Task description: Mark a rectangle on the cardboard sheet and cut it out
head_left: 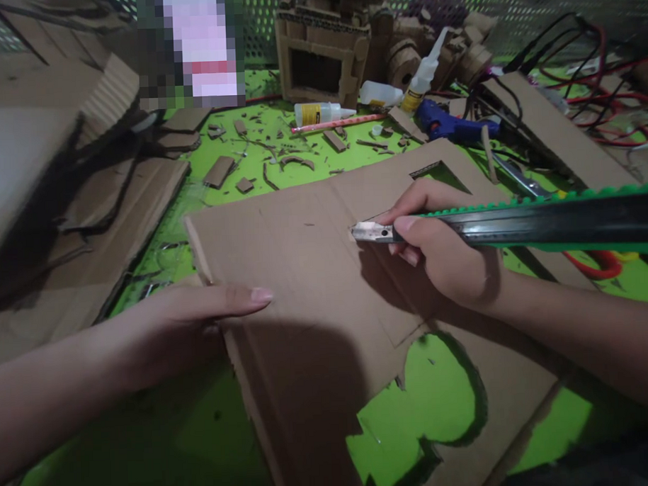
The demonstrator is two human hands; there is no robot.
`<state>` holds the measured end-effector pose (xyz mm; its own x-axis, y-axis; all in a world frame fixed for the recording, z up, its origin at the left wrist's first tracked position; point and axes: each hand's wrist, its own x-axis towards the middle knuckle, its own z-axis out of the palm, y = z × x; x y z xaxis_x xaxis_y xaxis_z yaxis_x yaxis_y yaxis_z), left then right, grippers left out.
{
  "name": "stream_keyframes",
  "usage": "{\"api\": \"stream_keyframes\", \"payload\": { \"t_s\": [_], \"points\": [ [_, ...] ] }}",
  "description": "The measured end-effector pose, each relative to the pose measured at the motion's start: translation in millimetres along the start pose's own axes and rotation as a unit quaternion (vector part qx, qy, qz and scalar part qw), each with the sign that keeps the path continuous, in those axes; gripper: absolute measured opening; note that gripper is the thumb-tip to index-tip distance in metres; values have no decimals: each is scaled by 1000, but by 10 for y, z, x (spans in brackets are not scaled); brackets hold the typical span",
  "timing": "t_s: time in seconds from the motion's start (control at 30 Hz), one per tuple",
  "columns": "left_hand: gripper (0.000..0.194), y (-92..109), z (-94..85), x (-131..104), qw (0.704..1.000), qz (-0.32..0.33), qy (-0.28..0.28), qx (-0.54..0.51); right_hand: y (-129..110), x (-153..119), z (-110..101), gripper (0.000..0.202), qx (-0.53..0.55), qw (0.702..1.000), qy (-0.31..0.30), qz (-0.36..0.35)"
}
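A brown cardboard sheet [304, 272] with cut-out openings lies tilted before me over the green table. My left hand [199, 318] grips its left edge, thumb flat on top and fingers hidden beneath. In my right hand [435, 239] is a green and black utility knife [546, 224], pinched near its metal front end. The knife's tip touches the cardboard, or hovers just over it, near the middle of the sheet. Faint drawn lines run across the sheet below the tip. A large rounded hole opens at its lower right, and an angular one at its upper right.
Cardboard scraps [220, 171] litter the green table [310, 162]. Behind stand glue bottles [319, 114], a pink striped stick [338, 123], a blue glue gun [452, 124] and a cardboard model [322, 55]. Red and black wires [589, 71] tangle at right; larger cardboard pieces [137, 221] lie left.
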<state>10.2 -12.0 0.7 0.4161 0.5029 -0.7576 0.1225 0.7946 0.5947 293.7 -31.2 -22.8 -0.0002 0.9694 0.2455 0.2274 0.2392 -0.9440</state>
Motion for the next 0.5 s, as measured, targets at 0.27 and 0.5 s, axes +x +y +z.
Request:
{"api": "stream_keyframes", "payload": {
  "t_s": [0.27, 0.5],
  "points": [
    [25, -11, -14, -13, 1000, 8, -18, -13, -7, 2, -26, 23, 24, 999, 33, 27],
    [34, 0, 1, 7, 1000, 7, 13, -5, 42, -34, -36, 15, 42, 999, 27, -7]
  ]
}}
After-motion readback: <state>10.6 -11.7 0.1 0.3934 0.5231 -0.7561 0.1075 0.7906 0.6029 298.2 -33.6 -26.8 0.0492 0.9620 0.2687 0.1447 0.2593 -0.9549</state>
